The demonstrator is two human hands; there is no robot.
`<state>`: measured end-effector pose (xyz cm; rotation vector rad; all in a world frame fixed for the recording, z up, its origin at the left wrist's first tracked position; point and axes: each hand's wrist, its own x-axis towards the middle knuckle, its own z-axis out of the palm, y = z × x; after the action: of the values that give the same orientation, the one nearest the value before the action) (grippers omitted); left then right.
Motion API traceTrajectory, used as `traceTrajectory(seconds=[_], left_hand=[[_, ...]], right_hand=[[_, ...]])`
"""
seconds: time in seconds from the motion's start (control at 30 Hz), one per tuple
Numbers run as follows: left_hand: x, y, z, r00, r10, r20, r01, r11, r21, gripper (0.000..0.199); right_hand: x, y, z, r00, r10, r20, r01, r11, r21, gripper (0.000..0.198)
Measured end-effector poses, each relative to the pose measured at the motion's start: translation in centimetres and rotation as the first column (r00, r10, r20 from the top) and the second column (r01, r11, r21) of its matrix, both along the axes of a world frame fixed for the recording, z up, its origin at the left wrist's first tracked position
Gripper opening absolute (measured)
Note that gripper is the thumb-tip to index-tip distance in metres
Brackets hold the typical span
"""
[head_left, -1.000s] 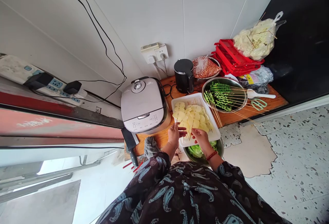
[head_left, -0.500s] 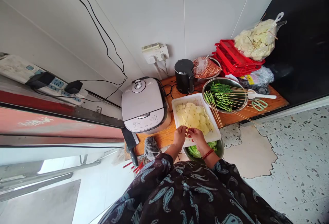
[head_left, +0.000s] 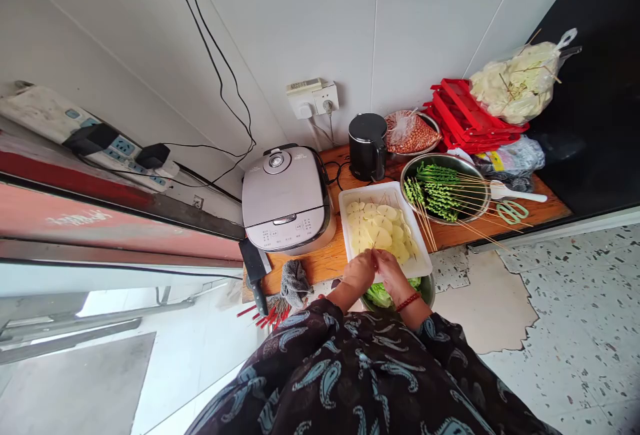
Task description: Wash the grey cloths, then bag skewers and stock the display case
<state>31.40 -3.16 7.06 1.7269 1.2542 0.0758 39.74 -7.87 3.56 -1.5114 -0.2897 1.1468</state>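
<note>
My left hand (head_left: 361, 271) and my right hand (head_left: 390, 268) meet over the near edge of a white tray (head_left: 423, 264). Their fingers are closed and pressed together around thin sticks, whose tips barely show above them; the rest is hidden by the fingers. Pale yellow potato slices (head_left: 383, 223) fill the tray, with thin sticks poking through many of them. Below the tray and partly covered by it, a metal bowl (head_left: 430, 288) holds green leafy vegetables (head_left: 379, 295).
Left of the tray is a rice cooker (head_left: 285, 198), with a knife (head_left: 256, 275) and grey cloth (head_left: 295, 282) nearby. Behind stands a black kettle (head_left: 367, 146). To the right are a bowl (head_left: 486, 205) of skewered green beans (head_left: 435, 192), scissors (head_left: 512, 212) and red baskets (head_left: 465, 115).
Both hands have shifted slightly right relative to the tray and drawn closer together, fingertips now touching. The sticks between them show less. The camera view has turned a little to the left.
</note>
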Motion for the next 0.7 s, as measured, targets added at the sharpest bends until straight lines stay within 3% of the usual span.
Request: traceTrajectory(seconds=[0.13, 0.27, 0.33, 0.5, 0.7], left_hand=[[-0.3, -1.6, 1.0, 0.984, -0.173, -0.041, 0.174, 0.984, 0.037, 0.025], [-1.5, -1.9, 1.1, 0.935, -0.350, -0.061, 0.355, 0.926, 0.127, 0.032], [-2.5, -1.0, 0.8, 0.956, -0.290, -0.055, 0.295, 0.940, 0.171, 0.029], [-4.5, 1.8, 0.5, 0.971, -0.117, -0.210, 0.161, 0.966, 0.205, 0.022], [-3.1, 2.3, -0.1, 0.978, -0.062, -0.199, 0.087, 0.989, 0.119, 0.004]], right_hand=[[0.7, -0.6, -0.1, 0.997, -0.001, -0.073, 0.002, 1.000, 0.013, 0.052], [2.0, -1.9, 0.3, 0.994, -0.096, -0.061, 0.091, 0.993, -0.080, 0.048], [2.9, -2.8, 0.6, 0.992, -0.123, -0.027, 0.120, 0.989, -0.088, 0.046], [4.7, -4.2, 1.7, 0.994, -0.109, 0.015, 0.109, 0.993, 0.041, 0.041], [5.0, -3.0, 2.4, 0.990, -0.131, 0.046, 0.128, 0.990, 0.064, 0.046]])
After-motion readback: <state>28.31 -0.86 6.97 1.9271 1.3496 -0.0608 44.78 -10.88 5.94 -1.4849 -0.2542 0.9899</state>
